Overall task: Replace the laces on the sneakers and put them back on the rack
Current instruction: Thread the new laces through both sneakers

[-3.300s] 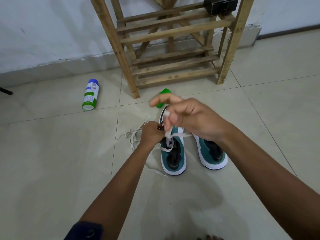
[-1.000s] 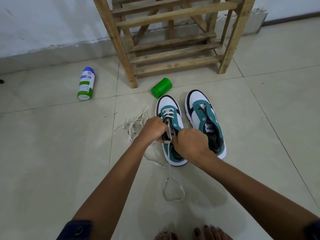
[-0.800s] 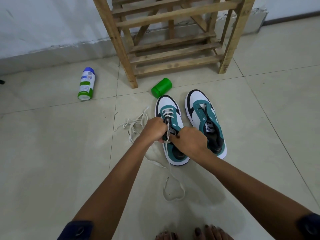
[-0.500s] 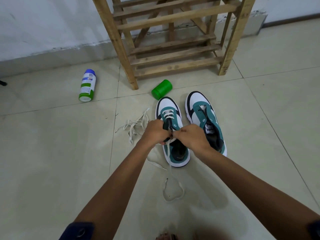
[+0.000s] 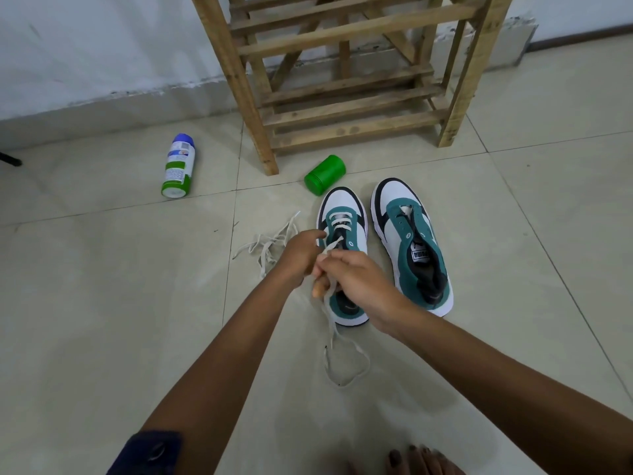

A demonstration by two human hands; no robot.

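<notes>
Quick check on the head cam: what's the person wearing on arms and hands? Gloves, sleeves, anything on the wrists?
No gloves: the left hand and right hand are bare, as are both forearms. No watch, band or ring shows. The only clothing in view is a dark navy sleeve at the left upper arm, with a round button or snap on it. The right arm's sleeve is out of frame.

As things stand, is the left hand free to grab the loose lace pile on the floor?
Probably not yet: the left hand holds the left sneaker for lacing. The loose lace pile lies just beside it, nothing between.
</notes>
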